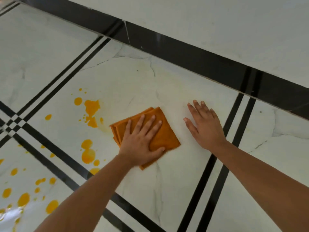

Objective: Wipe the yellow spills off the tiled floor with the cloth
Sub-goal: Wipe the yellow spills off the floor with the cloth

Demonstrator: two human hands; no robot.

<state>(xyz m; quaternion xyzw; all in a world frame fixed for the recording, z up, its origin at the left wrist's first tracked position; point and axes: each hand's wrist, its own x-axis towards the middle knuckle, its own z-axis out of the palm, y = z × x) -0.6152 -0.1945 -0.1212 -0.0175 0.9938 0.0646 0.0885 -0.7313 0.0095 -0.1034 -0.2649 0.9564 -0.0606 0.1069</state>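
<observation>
Folded orange cloth (pixel 164 131) flat on the white marbled floor (pixel 167 181), near the middle of one large tile, layered edges fanned at its left side. Pressed from above by the left grip (pixel 142 144): palm down, fingers straight and spread across the fabric, thumb along the near right edge, nothing pinched. Just left of the cloth, a faint yellowish smear, possibly thinned liquid, too blurred to be sure. Further left, yellow spills (pixel 91 113) on the same tile: one big ragged blotch with small drops around it, a second pool nearer the camera, then many round drops beyond the paired black stripes (pixel 58 159) on the neighbouring tile at lower left. Right of the cloth and apart from it, right grip (pixel 205 124) flat on bare tile, fingers straight and spread, holding nothing. Just beyond that, a second stripe pair (pixel 230 118). Along the far edge, a black skirting band (pixel 200 61) under a pale wall (pixel 217 22).
</observation>
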